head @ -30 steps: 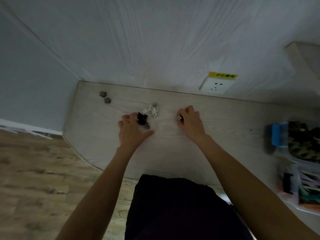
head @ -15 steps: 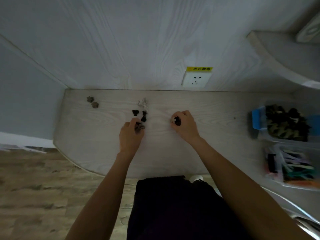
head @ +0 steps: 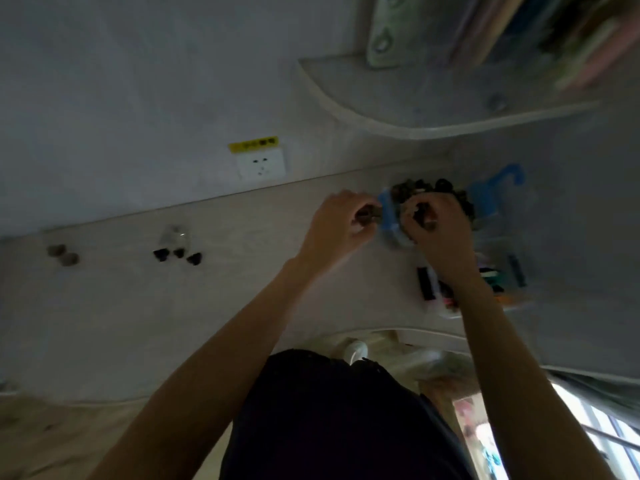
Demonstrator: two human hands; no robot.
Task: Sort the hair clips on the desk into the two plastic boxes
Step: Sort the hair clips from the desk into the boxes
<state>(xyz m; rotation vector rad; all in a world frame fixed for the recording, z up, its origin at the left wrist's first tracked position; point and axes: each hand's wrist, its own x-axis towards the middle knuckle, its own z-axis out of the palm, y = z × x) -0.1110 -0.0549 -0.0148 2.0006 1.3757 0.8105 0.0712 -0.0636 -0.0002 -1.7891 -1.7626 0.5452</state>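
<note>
Your left hand was curled around a small brownish clip, held just short of the blue-edged box at the far right of the tabletop. Your right hand was over that same box, its fingers pinched on a small dark clip, directly above the heap of dark clips already inside. The picture was blurred with motion, so exactly how each clip sat in your fingers could not be made out.

Just nearer to you stood the second box, clear and holding longer, coloured clips; your right forearm crossed over its near corner. Well away to the left, unsorted pieces lay on the tabletop: three small black clips, a pale shiny cluster just behind them, and two brownish clips near the left end.

The risks, as I judge them: the left hand's clip was outside the box wall, so letting go there would probably have dropped it on the tabletop or bounced it off the rim. The box looked heaped, so a clip dropped from a height might roll off the pile. Both hands crowded one small opening and could knock each other. Your right forearm could also nudge the clear box towards the tabletop's edge.
</note>
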